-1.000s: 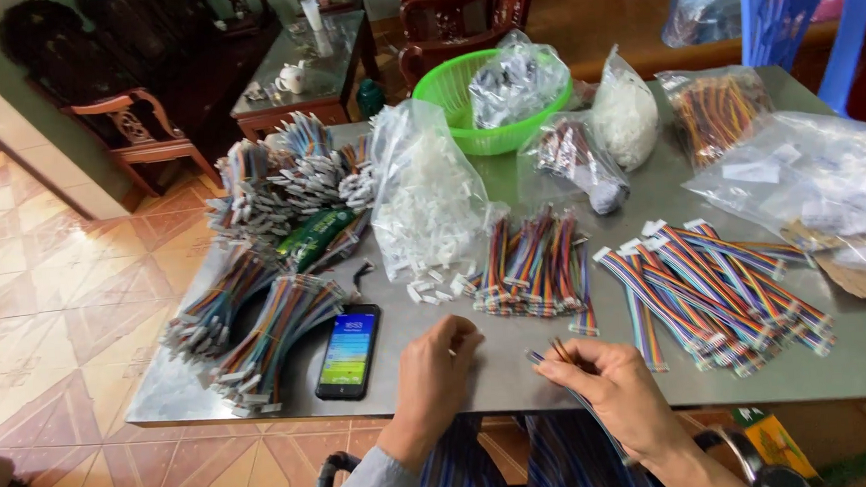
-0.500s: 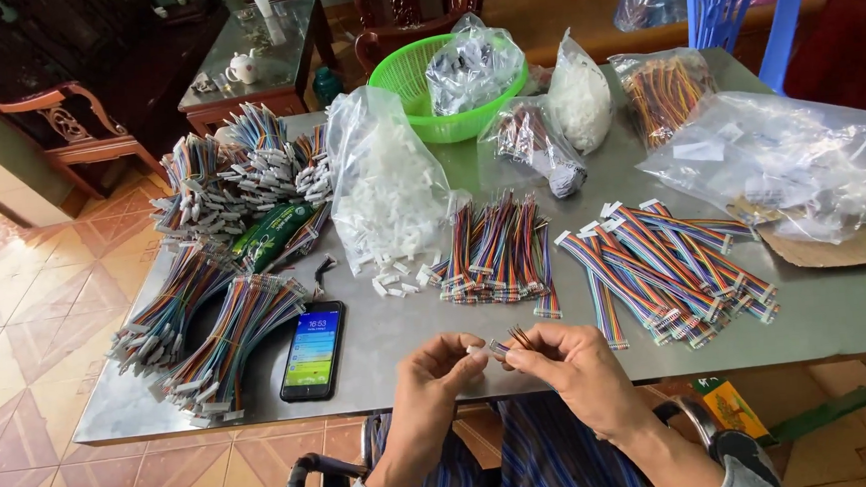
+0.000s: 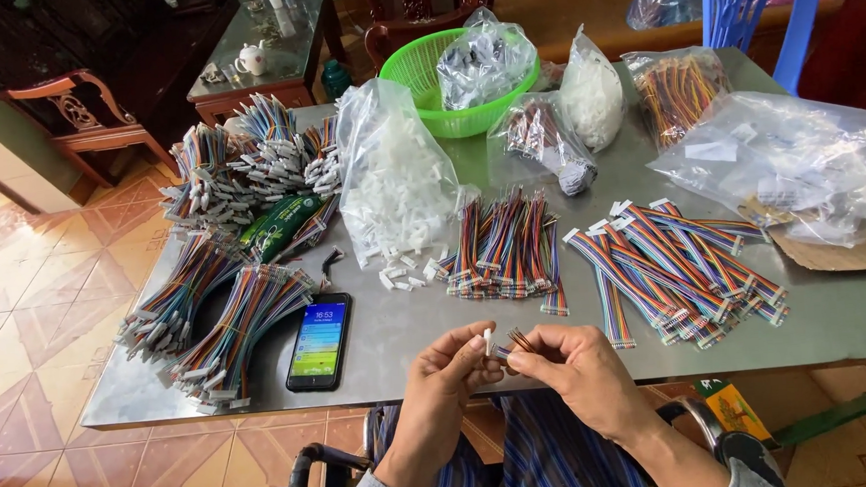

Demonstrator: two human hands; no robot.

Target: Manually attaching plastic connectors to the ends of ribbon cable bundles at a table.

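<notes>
My left hand pinches a small white plastic connector and my right hand grips a short multicoloured ribbon cable, tips meeting to mate, just right of the black smartphone.

Lying on the grey table: a lit smartphone near left, rainbow wire bundles right, a green basket sitting far, a blue chair standing beyond

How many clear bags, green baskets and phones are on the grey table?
Clear plastic bags: 6
Green baskets: 1
Phones: 1
Total: 8
</notes>
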